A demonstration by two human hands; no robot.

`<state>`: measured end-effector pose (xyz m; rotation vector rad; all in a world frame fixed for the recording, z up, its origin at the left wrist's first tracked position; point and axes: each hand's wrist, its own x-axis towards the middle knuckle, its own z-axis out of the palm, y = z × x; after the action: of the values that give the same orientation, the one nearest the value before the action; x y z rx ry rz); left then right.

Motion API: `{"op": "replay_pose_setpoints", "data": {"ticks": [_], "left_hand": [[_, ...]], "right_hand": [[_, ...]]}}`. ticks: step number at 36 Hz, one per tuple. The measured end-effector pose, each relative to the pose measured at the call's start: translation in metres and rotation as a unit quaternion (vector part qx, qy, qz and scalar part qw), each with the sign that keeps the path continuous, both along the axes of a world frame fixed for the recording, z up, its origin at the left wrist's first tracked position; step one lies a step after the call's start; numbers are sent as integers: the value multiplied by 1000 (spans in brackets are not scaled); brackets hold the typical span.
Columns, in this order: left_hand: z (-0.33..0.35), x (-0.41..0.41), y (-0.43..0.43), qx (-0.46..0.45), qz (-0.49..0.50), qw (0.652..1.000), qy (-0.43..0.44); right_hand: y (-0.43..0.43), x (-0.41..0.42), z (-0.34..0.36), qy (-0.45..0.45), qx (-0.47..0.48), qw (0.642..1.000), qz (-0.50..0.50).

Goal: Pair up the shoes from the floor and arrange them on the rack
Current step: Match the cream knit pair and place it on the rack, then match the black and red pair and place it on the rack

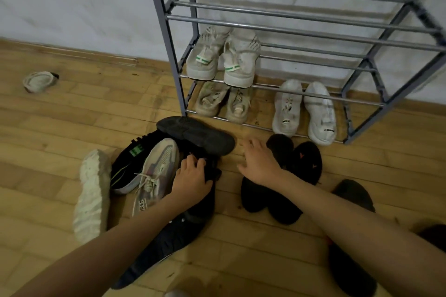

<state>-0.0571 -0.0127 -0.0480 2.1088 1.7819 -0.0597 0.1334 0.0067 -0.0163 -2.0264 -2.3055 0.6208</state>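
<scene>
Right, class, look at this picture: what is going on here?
A person is sorting shoes from a wooden floor onto a metal rack. Three pale pairs already sit on its lower shelves. The left hand is closing on a black shoe in the mixed pile. The right hand is open, reaching over a pair of black shoes. One pale shoe lies alone near the wall.
</scene>
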Motion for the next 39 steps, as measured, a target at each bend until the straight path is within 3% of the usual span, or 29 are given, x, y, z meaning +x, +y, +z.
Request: {"op": "replay_pose_setpoints", "data": {"ticks": [5,10,15,19,26,36,39], "left_hand": [[-17,-8,-3,-51,92,994,-14],[-22,-5,-5,-118,185,969,-117],[-25,-15,-10,-170,146,968,-108],[-29,-19,-6,-218,173,950,-139],[-33,-24,-1,-202,192,945,-170],[-30,-27,7,-240,253,894,-280],[-30,-27,1,-229,246,900,-277]], "right_hand": [[23,-18,-25,23,-63,997,-23],[49,-31,-44,35,-89,994,-48],[65,-41,-58,35,-97,994,-33],[70,-47,-70,53,-105,993,-25],[68,-51,-74,17,-17,1000,-10],[62,-44,-47,6,46,999,8],[57,-36,-37,3,64,998,9]]}}
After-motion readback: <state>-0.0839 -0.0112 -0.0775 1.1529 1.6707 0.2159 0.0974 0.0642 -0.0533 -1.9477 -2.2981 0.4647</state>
